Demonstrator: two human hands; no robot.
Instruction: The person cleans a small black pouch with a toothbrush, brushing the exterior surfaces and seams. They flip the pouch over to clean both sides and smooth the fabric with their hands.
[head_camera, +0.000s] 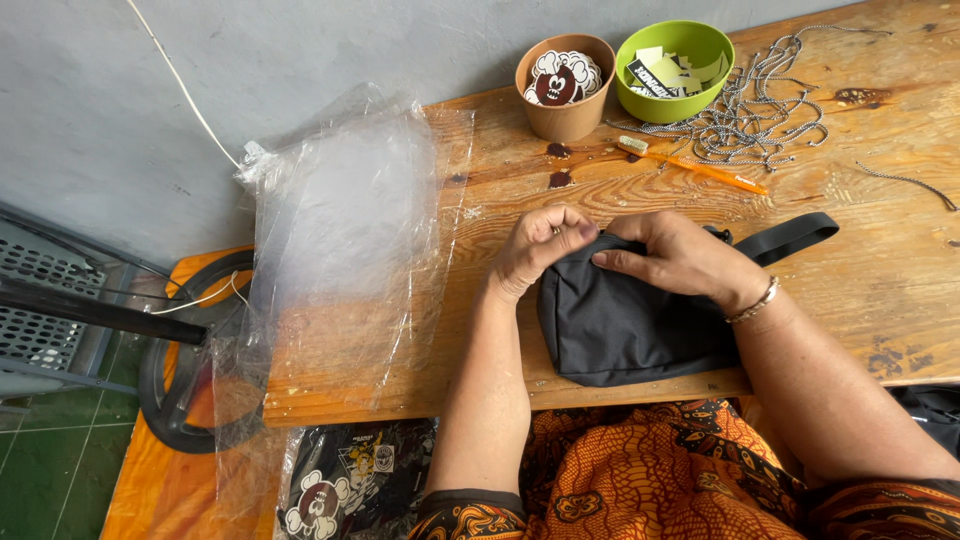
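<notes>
Both hands, left (540, 248) and right (680, 258), pinch black pouch (620, 330) beside clear bags (340, 230).

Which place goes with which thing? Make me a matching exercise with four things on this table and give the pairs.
Things:
1. dark pouch
2. green bowl
3. clear plastic bags
4. orange pen

Places:
A. at the table's left edge, hanging over it
B. under both hands, at the near edge
C. at the far edge, right of the brown cup
D. beside the pile of grey cords

Pairs: 1-B, 2-C, 3-A, 4-D
</notes>
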